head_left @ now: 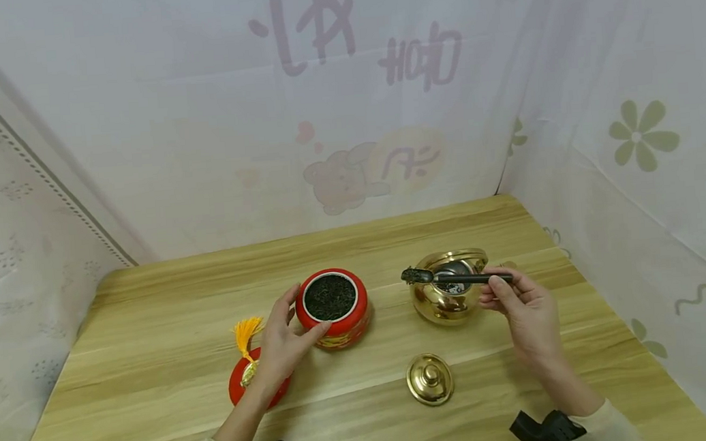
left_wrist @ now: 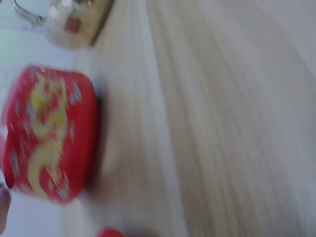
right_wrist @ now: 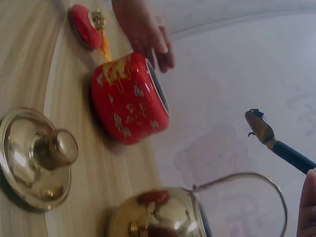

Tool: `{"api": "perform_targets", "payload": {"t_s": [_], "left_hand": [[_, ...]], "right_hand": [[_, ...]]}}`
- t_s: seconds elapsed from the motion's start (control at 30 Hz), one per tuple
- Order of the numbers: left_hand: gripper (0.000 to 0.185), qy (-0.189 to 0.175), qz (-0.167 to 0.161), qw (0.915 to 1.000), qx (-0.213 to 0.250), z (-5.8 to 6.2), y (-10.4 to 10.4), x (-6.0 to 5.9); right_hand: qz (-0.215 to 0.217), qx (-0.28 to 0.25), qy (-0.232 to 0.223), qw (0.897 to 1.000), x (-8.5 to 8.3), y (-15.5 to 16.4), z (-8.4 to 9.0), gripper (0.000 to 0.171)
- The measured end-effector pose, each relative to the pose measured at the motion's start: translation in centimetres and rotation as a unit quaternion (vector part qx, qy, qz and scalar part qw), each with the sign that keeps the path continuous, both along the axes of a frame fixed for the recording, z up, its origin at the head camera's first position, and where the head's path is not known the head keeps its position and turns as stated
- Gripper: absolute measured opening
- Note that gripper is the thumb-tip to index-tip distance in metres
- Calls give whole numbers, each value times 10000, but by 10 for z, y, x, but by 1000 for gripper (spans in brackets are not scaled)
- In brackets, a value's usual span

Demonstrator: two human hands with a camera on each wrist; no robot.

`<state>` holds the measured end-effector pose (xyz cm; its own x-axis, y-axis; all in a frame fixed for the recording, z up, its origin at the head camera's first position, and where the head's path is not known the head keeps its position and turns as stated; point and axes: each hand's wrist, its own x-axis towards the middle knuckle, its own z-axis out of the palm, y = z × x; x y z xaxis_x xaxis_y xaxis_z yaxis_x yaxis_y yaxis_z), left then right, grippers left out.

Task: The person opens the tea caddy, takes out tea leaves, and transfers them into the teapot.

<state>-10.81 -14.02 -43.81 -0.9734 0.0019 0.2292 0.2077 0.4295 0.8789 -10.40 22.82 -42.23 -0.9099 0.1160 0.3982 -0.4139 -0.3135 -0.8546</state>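
In the head view my right hand (head_left: 530, 307) pinches the black handle of a tea scoop (head_left: 464, 279). Dark tea leaves lie in its bowl, which is held over the left side of a gold teapot (head_left: 448, 309). My left hand (head_left: 288, 341) is at the near left side of a red tea jar (head_left: 339, 334), thumb and fingers spread about its rim; firm contact cannot be made out. Dark leaves (head_left: 330, 297) fill the jar. In the right wrist view the scoop (right_wrist: 291, 155) is raised above the teapot (right_wrist: 158, 215), and the left hand's fingers are extended.
A red jar lid (head_left: 238, 382) with a yellow tassel (head_left: 247, 334) lies partly under the left forearm. The gold teapot lid (head_left: 430, 380) rests on the wooden table (head_left: 355, 425) in front of the teapot. Printed cloth (head_left: 229, 120) hangs behind and at both sides.
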Motion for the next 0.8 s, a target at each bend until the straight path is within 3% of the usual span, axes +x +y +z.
{"api": "perform_targets", "payload": {"t_s": [0.17,0.33,0.53,0.67,0.8], "left_hand": [[74,712,381,9967,58,14,16,4],[67,1019,-88,9929,599,23,36,7],[66,615,-748,9896,1066,24,68,14],[64,182,-1096,9845,1358,18,90,14],[63,-261,-1289,9779,1622,10,109,12]], "right_hand": [[-396,-9,-297,9988,18,-2,31,17],[-281,-320,-166,9990,25,4,41,22],[-405,-157,-163,9989,25,21,32,17],[-376,90,-8,9993,16,46,7,21],[-443,189,-11,9988,17,52,5,22]]}}
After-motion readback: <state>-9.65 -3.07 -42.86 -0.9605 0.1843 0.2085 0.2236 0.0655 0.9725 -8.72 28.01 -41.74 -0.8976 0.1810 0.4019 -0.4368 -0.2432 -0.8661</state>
